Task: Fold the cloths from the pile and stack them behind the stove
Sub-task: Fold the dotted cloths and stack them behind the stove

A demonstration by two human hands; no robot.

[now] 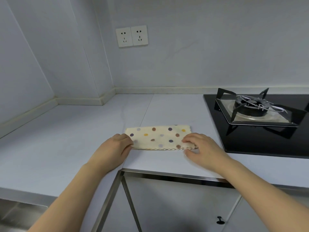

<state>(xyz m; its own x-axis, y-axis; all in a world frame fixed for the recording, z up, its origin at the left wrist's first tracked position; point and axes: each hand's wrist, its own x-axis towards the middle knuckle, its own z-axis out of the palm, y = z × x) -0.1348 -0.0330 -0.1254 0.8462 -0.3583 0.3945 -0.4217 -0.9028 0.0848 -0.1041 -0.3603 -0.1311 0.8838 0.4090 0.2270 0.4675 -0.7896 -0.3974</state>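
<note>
Left hand [115, 146]: set at the near left corner of the cloth, fingers curled onto the edge and gripping it, likely to keep that end from sliding while the layers are lined up. Right hand [200, 146]: at the near right corner, fingertips pressing the top layer with the thumb lying on the surface below the hem; whether it pinches the edge or only presses cannot be told. Cloth [158, 138]: cream with coloured dots, scalloped hem, lying flat as a long narrow rectangle, apparently folded once already, long side facing the person, which suits a further fold end to end. Surface [75, 131]: pale worktop carrying the cloth close to its front edge, within easy reach of both forearms. Stove [257, 114]: black glass hob with one burner and pan support, to the right of the cloth and apart from it; the strip behind it, where the stack belongs, shows no cloths. Pile: not in view. Wall sockets [132, 36]: a pair above the surface. Cabinet knob [219, 220]: below, at the front.
</note>
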